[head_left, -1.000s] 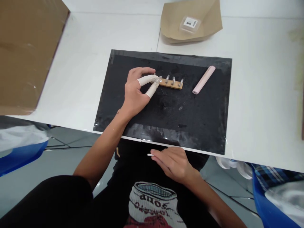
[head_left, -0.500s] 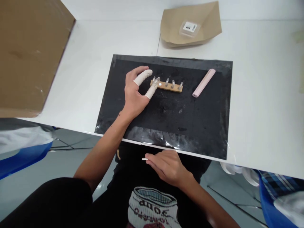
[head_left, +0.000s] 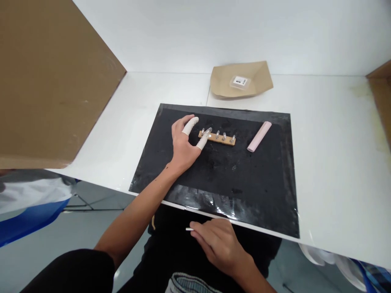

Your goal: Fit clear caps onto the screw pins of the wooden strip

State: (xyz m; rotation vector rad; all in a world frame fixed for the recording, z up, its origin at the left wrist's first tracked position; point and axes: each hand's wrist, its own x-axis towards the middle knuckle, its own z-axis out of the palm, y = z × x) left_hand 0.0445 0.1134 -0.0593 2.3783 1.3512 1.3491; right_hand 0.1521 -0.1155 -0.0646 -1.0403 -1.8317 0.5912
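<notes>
Lying on black mat [head_left: 259,183], white wall [head_left: 244,32] beyond table [head_left: 332,162]: 1 tan strip [head_left: 220,140]

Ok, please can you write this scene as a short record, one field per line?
left hand: thumb and forefinger apart, in white covers; thumb at wooden strip
right hand: holds a thin light rod
wooden strip: on black mat, bearing small clear pieces
pink bar: on mat, right of strip
paper tray: beyond mat, holding a clear labelled case
unclear: whether thumb touches the piece at its tip

white table [head_left: 332,162] | on it: black mat [head_left: 256,191] | brown paper tray [head_left: 259,77]
</notes>
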